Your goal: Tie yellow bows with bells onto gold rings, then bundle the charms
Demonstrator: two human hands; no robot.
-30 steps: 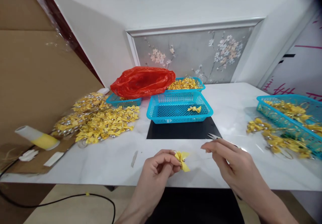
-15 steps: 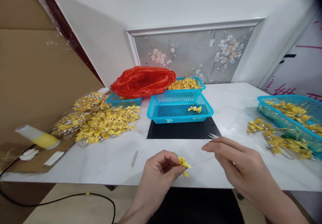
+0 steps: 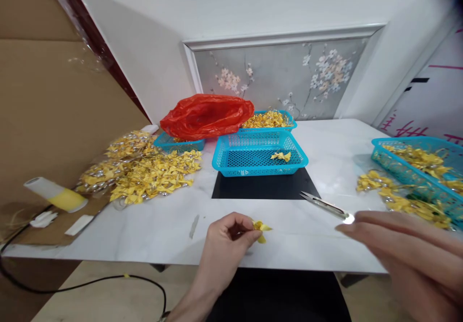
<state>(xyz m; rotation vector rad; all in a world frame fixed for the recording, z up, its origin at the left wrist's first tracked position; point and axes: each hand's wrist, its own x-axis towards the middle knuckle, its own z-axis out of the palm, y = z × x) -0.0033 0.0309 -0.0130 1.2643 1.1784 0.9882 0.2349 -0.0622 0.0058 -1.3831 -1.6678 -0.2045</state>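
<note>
Right now the left hand is curled closed over the near edge of the white table, pinching a small yellow bow between thumb and fingertips; the bow pokes out to the right of the fingers, just above the tabletop. Out to the right, the right hand is blurred and large in view, its fingers stretched out loosely and apart, holding nothing that I can see. Its fingertips are just beside the handle end of a pair of small metal snips, which lie flat on the table with the points toward the black mat; whether the fingers touch them I cannot tell.

On that mat sits a blue basket with a single yellow bow inside. Behind it a second blue basket is filled with yellow pieces, and a red plastic bag slumps over a third one to its left. A big heap of yellow bows spreads across the left side of the table, near a white and yellow roll lying on cardboard. On the far right another blue basket holds more bows, with a loose cluster in front of it
</note>
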